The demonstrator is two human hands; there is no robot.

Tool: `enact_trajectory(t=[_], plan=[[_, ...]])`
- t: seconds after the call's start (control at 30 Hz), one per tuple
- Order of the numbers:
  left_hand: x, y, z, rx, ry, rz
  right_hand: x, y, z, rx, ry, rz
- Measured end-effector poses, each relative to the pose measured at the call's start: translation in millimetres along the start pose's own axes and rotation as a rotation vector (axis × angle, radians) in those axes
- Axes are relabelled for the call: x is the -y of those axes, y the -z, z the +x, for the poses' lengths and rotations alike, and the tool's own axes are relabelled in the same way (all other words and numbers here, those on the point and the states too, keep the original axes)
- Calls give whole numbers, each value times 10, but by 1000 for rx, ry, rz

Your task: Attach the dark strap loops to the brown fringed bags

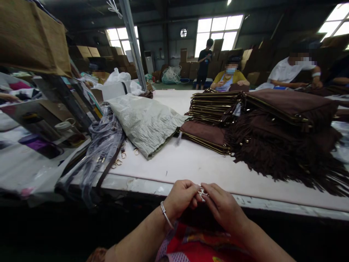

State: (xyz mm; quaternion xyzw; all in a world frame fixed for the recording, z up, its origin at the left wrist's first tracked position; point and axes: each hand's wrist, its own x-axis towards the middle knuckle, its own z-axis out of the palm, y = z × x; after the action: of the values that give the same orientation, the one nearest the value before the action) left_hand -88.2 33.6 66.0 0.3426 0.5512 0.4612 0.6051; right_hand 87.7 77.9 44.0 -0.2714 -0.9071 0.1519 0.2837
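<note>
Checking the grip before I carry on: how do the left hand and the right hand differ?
The left hand has a bracelet at its wrist; the right hand shows none. The left hand's fingers curl in more, while the right hand's stretch out straighter. Both hold the same small shiny piece at their fingertips, in front of the table edge.

The little fitting (202, 193) looks shiny metal, the bags (261, 127) matt suede, the sack (149, 123) crinkled plastic.

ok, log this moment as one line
left hand: pinching small shiny piece | right hand: pinching same piece | place: near edge of white table | on table: plastic-wrapped straps, stacked brown fringed bags
</note>
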Motion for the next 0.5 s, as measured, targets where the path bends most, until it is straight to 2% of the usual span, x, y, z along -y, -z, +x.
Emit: enact_trajectory(t=[0.17,0.3,0.33,0.4,0.47,0.5], plan=[[164,-19,38,1,65,83,-9,-124,3,32,-11,36],[254,-22,149,22,110,210,-261,-228,-38,18,-31,144],[230,15,215,28,81,282,-374,-244,-50,4,-42,153],[103,165,423,-4,-97,549,-647,-256,-73,-63,-96,132],[-116,417,741,-126,-328,911,-941,-236,-83,-138,-199,93],[-249,573,931,-211,-401,1083,-1076,-217,-82,-160,-260,84]])
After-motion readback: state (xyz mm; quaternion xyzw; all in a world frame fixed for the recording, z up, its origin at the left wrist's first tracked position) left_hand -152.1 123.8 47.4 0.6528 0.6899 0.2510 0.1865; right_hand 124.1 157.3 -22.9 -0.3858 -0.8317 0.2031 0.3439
